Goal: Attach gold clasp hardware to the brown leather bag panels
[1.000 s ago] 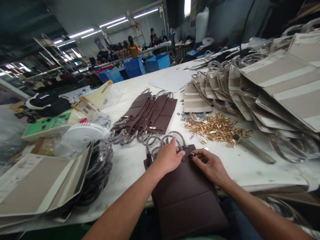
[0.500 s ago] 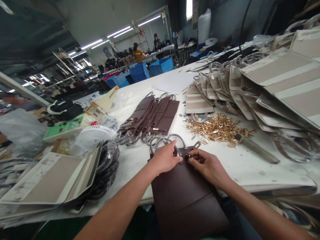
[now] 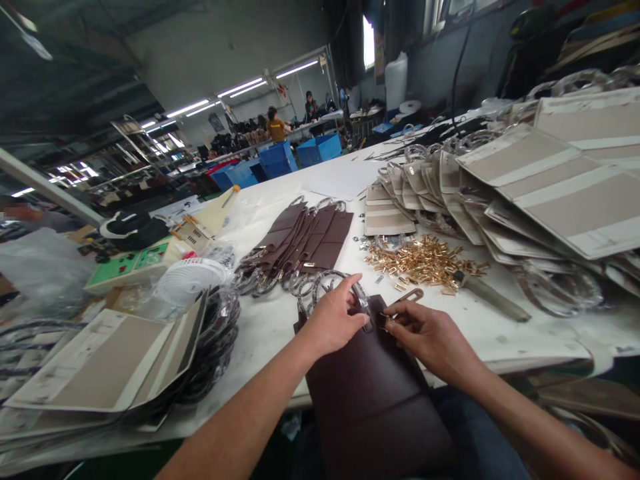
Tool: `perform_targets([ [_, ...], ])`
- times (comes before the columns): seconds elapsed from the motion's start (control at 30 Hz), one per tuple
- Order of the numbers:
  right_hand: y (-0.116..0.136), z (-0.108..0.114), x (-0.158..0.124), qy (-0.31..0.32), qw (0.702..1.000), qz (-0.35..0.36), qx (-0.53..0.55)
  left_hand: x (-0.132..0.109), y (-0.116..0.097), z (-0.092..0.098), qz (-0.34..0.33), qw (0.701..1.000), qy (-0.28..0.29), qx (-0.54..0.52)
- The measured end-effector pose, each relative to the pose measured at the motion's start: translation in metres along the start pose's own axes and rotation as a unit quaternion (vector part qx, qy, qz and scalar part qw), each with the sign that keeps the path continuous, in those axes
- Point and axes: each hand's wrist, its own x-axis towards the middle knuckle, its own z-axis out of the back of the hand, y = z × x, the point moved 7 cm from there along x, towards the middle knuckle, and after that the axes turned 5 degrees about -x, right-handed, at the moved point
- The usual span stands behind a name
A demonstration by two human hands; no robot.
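Observation:
A dark brown leather bag panel [image 3: 370, 393] slopes from the table edge towards my lap. Plastic-wrapped handles [image 3: 320, 288] stand at its top. My left hand [image 3: 334, 319] grips that top edge beside the handles, index finger raised and thumb on the panel near a handle's base; its other fingers are partly hidden. Just to the right, my right hand [image 3: 430, 337] pinches a small metal fitting, too small to make out fully, at the panel's upper corner. A brown tab with a gold-edged slot [image 3: 411, 296] sticks out behind those fingers.
Loose gold metal fittings [image 3: 420, 261] lie in a heap, with a grey-handled tool [image 3: 493, 297] beside them. More brown panels [image 3: 327, 230] are stacked ahead. Beige panels [image 3: 555, 167] pile up at right and others [image 3: 100, 360] at left, near a white fan [image 3: 193, 279]. People work far back.
My right hand has drawn slightly away from the top corner of the panel, and the slotted tab shifted right with it. My left thumb and index remain near the handle. The view has turned slightly.

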Motion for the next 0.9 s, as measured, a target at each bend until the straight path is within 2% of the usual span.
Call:
perform_targets([
  [0.27,0.018,-0.003,-0.010,-0.027,0.991,0.088,-0.097,-0.011,-0.012,-0.004,-0.003,0.997,0.001,-0.075],
  [0.43,0.027,-0.003,-0.010,-0.002,0.984,0.098,-0.149,-0.016,-0.015,-0.007,-0.015,0.994,-0.001,-0.110],
  [0.63,0.030,-0.008,-0.006,0.007,0.985,0.088,-0.145,-0.020,-0.022,-0.006,-0.036,0.995,-0.001,-0.094],
  [0.77,0.029,-0.012,-0.006,0.002,0.984,0.097,-0.151,-0.021,-0.020,-0.006,-0.029,0.989,0.003,-0.146],
  [0.9,0.028,-0.014,-0.007,0.003,0.969,0.100,-0.227,-0.021,-0.012,-0.007,-0.001,0.981,0.013,-0.193],
])
